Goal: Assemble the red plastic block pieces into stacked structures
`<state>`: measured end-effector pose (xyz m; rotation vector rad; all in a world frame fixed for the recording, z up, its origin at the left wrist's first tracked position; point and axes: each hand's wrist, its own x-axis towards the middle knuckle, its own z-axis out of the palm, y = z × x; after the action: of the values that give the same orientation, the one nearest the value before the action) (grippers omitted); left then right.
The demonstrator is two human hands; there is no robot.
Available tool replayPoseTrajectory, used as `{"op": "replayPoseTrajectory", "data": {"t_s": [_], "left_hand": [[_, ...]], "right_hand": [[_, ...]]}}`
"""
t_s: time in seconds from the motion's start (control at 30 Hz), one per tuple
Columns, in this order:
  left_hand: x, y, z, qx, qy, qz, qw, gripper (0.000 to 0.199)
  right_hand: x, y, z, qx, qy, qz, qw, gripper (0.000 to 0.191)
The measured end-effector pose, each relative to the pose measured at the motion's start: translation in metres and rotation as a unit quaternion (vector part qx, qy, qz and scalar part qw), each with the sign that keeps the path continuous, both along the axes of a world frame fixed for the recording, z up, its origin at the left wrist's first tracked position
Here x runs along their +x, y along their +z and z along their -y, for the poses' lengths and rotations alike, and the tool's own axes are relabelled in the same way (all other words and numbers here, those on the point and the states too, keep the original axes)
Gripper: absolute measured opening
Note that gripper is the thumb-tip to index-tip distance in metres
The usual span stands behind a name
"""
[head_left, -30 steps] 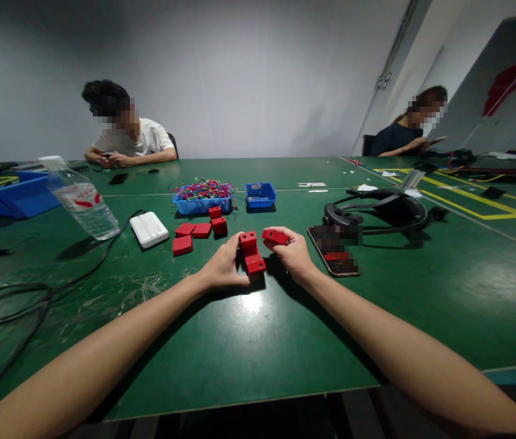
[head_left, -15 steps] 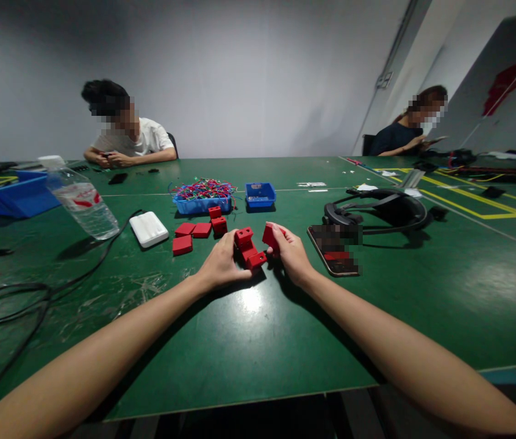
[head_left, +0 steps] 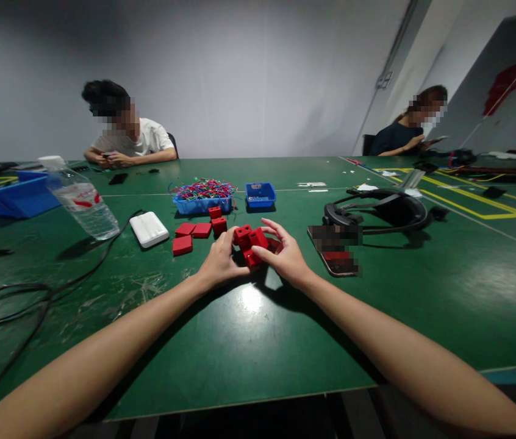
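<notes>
My left hand [head_left: 221, 259] is closed around the left side of a red bracket-shaped block [head_left: 242, 235] with round holes in its top. My right hand [head_left: 285, 256] pinches a flat red block [head_left: 258, 238] by its near edge, thumb in front and fingers behind. This flat block is tilted against the bracket-shaped block; whether it sits fully in the gap cannot be made out. Left of my hands lie several loose flat red blocks [head_left: 183, 246], and beside them a smaller red holed block [head_left: 219, 226].
Beyond stand a blue tray of coloured wires [head_left: 203, 205] and a small blue bin [head_left: 260, 198]. At left are a white power bank [head_left: 149, 230], a tilted water bottle [head_left: 85, 201] and a black cable [head_left: 50, 286]. A phone [head_left: 333, 251] and headset [head_left: 377, 210] lie right. Two people sit opposite.
My right hand has moved left, bringing the flat red block from beside the bracket-shaped block onto it. The left hand has barely moved.
</notes>
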<state>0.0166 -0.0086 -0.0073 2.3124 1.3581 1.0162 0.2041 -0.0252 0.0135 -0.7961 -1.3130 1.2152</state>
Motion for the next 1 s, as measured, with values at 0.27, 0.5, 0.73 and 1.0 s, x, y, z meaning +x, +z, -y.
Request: {"op": "replayPoseTrajectory", "data": {"t_s": [0.27,0.5,0.73,1.0], "left_hand": [[0.0001,0.0031,0.0024,-0.048,-0.069,0.05,0.995,0.089],[-0.0011,0.004,0.0015,-0.134,-0.189,0.193,0.953,0.101],[0.0001,0.0085,0.0014,-0.213,-0.188,0.242,0.928,0.093],[0.0008,0.0053,0.0001,-0.208,-0.182,0.245,0.929,0.092]], "right_hand": [[0.0021,0.0011,0.001,0.047,0.045,0.061,0.996,0.055],[0.0069,-0.0013,-0.001,0.077,0.057,0.113,0.989,0.058],[0.0085,-0.0059,-0.0034,0.085,0.003,0.156,0.984,0.069],[0.0072,-0.0037,-0.0028,0.059,-0.012,0.159,0.985,0.06]]}}
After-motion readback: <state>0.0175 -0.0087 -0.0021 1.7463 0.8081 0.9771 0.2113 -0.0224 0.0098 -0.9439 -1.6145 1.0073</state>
